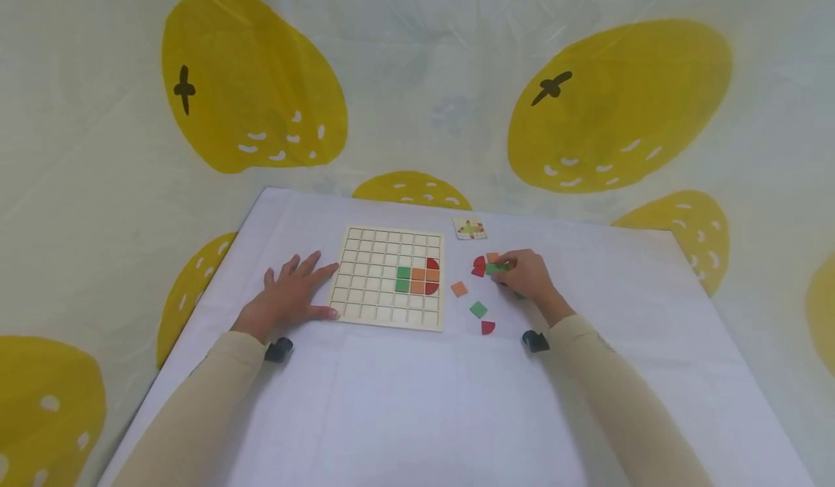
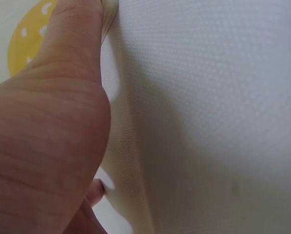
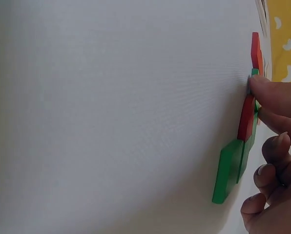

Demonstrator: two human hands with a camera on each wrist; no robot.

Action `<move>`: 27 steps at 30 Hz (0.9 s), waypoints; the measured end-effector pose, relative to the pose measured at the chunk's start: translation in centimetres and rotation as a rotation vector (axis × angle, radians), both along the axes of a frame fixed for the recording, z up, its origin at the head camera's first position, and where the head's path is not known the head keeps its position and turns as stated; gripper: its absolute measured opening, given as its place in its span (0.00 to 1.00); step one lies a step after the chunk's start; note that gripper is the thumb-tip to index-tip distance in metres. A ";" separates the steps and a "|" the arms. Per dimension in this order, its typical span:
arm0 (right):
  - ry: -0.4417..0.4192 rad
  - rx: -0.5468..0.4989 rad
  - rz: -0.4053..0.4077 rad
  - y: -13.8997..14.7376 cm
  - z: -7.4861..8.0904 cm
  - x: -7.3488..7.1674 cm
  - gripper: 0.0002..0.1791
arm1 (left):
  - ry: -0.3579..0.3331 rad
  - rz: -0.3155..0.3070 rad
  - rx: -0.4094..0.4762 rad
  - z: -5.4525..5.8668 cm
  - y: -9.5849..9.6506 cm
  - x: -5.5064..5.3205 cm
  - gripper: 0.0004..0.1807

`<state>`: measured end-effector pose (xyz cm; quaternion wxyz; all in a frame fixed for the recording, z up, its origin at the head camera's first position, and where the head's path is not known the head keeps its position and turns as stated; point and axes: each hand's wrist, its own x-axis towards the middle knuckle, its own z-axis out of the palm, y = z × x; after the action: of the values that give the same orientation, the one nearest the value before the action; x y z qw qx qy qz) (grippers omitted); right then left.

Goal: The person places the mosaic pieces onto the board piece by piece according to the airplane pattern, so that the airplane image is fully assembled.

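Note:
My left hand (image 1: 290, 295) lies with fingers spread at the left side of the pale wooden grid board (image 1: 372, 277). Its thumb and index fingertip touch the board's edge. Several green, orange and red tiles sit in the grid's right part. Right of the board, my right hand (image 1: 527, 278) reaches into a loose cluster of tiles and pinches a green tile (image 1: 502, 267) between thumb and index finger; the remaining fingers curl beneath. Red quarter-round pieces (image 1: 479, 265) and an orange tile (image 1: 493, 257) lie beside the fingertips. In the right wrist view, another green tile (image 3: 226, 170) stands out close below them.
A small pattern card (image 1: 470, 227) lies behind the cluster. Nearer the front are a loose orange tile (image 1: 459, 289), a green tile (image 1: 479, 309) and a red quarter-round piece (image 1: 488, 327). A white cloth (image 1: 404, 400) covers the table; a patterned curtain hangs behind it.

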<state>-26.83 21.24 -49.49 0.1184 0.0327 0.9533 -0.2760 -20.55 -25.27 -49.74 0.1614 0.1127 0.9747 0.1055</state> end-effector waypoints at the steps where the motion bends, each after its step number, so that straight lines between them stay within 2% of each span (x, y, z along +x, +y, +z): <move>1: 0.001 0.000 -0.003 -0.1 0.0 0.0 0.23 | -0.001 -0.001 -0.004 0.0 0.0 0.0 0.57; 8: -0.009 0.010 -0.015 -0.7 -0.1 -0.1 0.24 | -0.006 -0.003 -0.016 0.1 0.0 0.0 0.57; 16: -0.011 0.039 0.032 -0.3 0.1 -0.1 0.22 | -0.013 0.002 -0.021 -0.5 -0.1 -0.3 0.58; 27: -0.038 0.033 0.088 -0.3 0.4 -0.3 0.22 | -0.029 0.012 -0.018 -0.5 -0.1 -0.3 0.58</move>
<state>-27.13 20.98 -49.13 0.1478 -0.0020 0.9558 -0.2542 -20.81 -25.36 -50.20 0.1761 0.1036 0.9739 0.0992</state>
